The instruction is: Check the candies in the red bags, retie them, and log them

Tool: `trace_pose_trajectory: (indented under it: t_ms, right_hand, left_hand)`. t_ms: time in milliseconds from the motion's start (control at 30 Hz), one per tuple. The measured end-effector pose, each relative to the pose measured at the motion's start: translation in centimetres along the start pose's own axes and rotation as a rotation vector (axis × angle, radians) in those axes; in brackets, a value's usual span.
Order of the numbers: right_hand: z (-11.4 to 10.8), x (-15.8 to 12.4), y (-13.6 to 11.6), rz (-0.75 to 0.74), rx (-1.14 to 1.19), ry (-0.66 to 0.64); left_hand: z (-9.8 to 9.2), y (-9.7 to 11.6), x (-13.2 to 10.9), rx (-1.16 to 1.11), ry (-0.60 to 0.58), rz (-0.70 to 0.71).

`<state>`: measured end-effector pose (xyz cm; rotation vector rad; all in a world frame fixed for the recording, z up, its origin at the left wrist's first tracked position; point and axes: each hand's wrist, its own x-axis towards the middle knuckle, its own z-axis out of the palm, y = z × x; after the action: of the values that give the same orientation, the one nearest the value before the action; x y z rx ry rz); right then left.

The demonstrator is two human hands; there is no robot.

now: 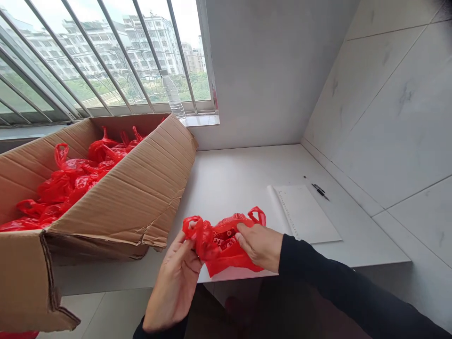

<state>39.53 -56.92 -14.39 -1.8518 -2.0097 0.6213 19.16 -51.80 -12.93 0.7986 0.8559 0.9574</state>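
A red plastic bag [235,259] rests at the front edge of the white table, its mouth partly open. Inside it, small red packets with white print [225,239] show; what they contain I cannot make out. My left hand [180,273] is closed on the bag's left handle, thumb and fingers pinching the gathered plastic. On the right side of the opening, my right hand [259,245] grips the bag's rim between thumb and fingers. The bag's other handle loop stands up just behind my right hand.
A large cardboard box [123,202] full of tied red bags [77,174] stands at the left. An open notebook [309,214] and a black pen [319,190] lie at the right on the table [229,174]. A clear bottle [172,96] stands on the sill by the barred window.
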Motion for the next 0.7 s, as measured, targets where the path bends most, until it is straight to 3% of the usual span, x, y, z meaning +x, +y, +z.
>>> trace_pose_trajectory:
  t_ms: [167, 333, 533, 700]
  right_hand:
    - [-0.8, 0.9, 0.6, 0.196, -0.135, 0.016]
    - [-0.2, 1.7, -0.1, 0.018, -0.232, -0.013]
    - [1.0, 4.0, 0.4, 0.065, -0.316, -0.089]
    - [-0.2, 3.0, 0.4, 0.109, -0.354, -0.066]
  left_hand:
    - [0.0, 0.0, -0.8, 0.131, -0.018, 0.01]
    - [0.5, -0.6, -0.1, 0.387, 0.054, 0.049]
    - [0.0, -1.6, 1.0, 0.302, 0.118, 0.11]
    - [0.1, -1.8, 0.9, 0.221, 0.139, 0.17]
